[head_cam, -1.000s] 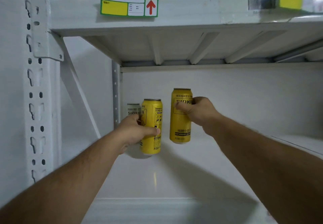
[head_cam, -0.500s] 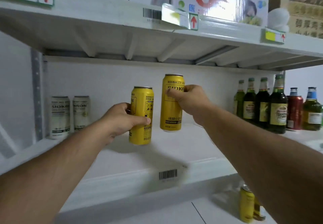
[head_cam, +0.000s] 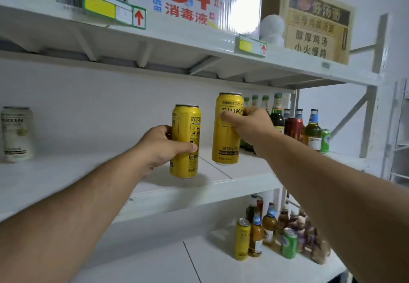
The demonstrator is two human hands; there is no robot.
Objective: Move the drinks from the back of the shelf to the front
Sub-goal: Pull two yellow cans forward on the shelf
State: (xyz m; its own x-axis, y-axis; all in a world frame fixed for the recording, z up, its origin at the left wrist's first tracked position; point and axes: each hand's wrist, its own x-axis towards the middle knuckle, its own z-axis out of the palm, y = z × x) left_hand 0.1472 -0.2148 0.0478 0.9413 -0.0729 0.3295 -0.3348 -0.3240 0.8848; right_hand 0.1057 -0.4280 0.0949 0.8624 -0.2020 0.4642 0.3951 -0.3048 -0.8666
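Note:
My left hand (head_cam: 161, 147) grips a tall yellow can (head_cam: 187, 128) upright, just above the front part of the white middle shelf (head_cam: 66, 178). My right hand (head_cam: 250, 125) holds a second yellow can (head_cam: 225, 143) by its upper half, a little higher and further right over the same shelf. A white can (head_cam: 16, 133) stands at the back left of the shelf.
Green and brown bottles (head_cam: 276, 114), a red can (head_cam: 293, 128) and a green can (head_cam: 325, 140) crowd the shelf's right end. The lower shelf (head_cam: 155, 260) holds a yellow can (head_cam: 242, 239) and several bottles. Cartons (head_cam: 309, 21) sit on the top shelf.
Both hands have carried the yellow cans rightward along the shelf and toward its front. The view has swung right, so the white cans have slid to the left edge.

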